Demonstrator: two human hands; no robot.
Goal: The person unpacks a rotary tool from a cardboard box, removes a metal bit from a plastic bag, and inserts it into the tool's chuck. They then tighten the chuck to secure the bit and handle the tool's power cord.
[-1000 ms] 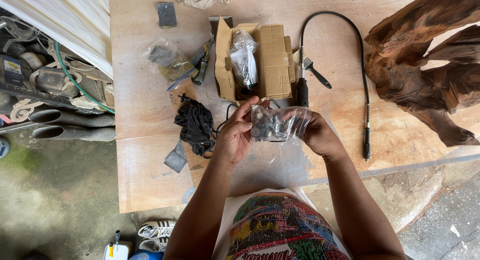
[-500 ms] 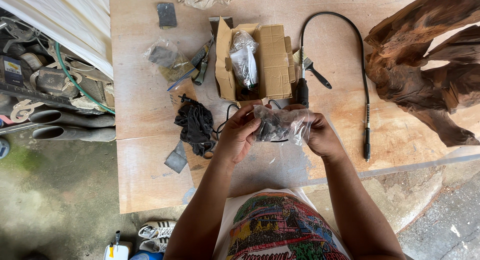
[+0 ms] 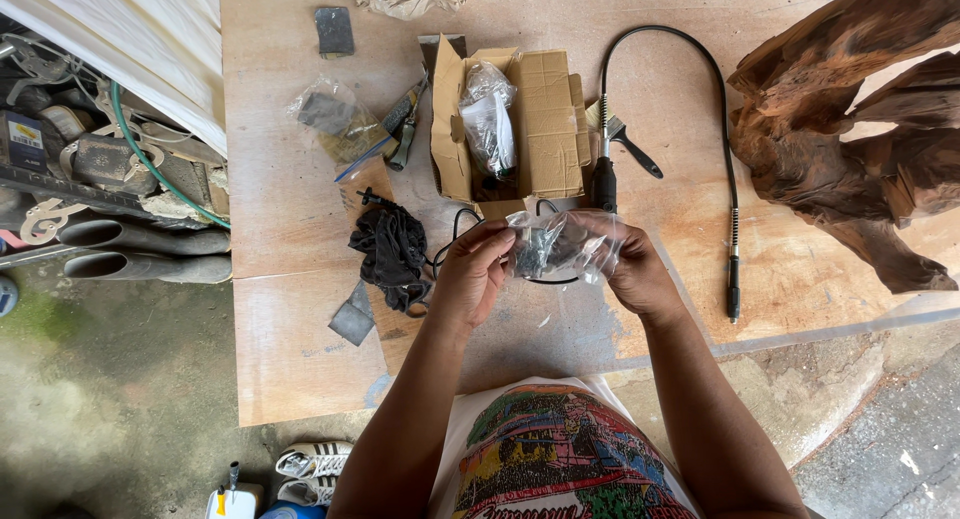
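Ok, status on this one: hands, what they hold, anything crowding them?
Left hand and right hand both grip a clear plastic bag above the plywood table. Open cardboard box just beyond, black cloth to the left. Nothing blocking.

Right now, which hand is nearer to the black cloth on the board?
Left. The left hand holds the clear plastic bag just beside the black cloth; the right hand grips the bag's far side, farther away.

Two hands (image 3: pixel 470 274), three plastic bags (image 3: pixel 560 244)
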